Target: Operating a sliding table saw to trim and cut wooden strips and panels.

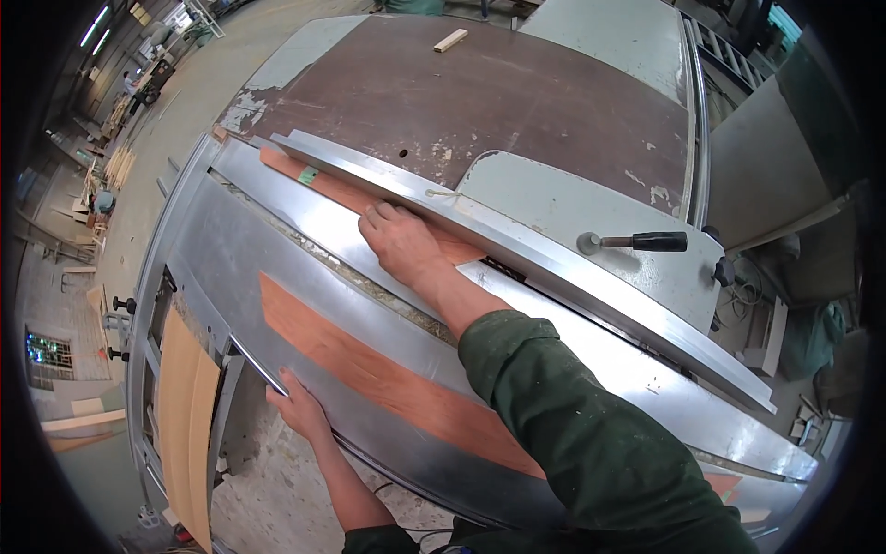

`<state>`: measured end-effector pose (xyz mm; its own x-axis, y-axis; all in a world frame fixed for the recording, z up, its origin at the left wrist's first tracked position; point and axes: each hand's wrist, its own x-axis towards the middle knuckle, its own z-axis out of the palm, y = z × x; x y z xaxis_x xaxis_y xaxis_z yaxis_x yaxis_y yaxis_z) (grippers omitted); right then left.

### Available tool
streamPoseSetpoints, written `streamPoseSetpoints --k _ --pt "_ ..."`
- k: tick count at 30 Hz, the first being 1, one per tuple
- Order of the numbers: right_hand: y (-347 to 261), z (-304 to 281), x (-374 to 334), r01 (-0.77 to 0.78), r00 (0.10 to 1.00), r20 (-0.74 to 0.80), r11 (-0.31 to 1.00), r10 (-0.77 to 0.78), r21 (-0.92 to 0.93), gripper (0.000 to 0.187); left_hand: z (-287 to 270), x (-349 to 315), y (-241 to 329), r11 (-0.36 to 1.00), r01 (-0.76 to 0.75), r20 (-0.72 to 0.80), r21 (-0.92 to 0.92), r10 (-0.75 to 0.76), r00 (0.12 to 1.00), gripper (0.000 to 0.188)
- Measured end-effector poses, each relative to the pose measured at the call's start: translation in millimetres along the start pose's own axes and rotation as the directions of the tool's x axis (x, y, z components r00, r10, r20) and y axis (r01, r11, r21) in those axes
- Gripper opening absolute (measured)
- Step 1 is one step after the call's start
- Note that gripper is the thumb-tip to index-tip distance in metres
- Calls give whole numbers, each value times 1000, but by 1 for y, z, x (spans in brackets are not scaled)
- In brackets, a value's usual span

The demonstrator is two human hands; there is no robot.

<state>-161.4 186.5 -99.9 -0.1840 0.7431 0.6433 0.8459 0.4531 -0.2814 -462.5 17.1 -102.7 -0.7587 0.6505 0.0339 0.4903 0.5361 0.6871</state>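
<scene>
A narrow reddish wooden board (343,192) lies on the metal machine table, along the side of a long metal fence (544,235). Over this board my right hand (403,242) is closed, its bent fingers pressing on the wood beside the fence. A bit of green (308,174) shows near the board's far left end. My left hand (301,408) is closed on the near edge of the metal table (235,245). Between my hands rests a second reddish board (388,383), pointed at its left end and partly covered by my right sleeve.
Behind the fence stands a brown worktop (544,92) with a small pale wood block (451,40). A black-handled lever (646,242) rises from a pale plate at right. Pale boards (187,415) lean at lower left. Far left, a person (132,85) stands near stacked timber.
</scene>
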Motion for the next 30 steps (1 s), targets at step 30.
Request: streamPoseSetpoints --k 30 --pt "-12 71 78 -7 998 56 1000 7 -2 13 -8 -3 3 993 12 75 -117 -4 997 68"
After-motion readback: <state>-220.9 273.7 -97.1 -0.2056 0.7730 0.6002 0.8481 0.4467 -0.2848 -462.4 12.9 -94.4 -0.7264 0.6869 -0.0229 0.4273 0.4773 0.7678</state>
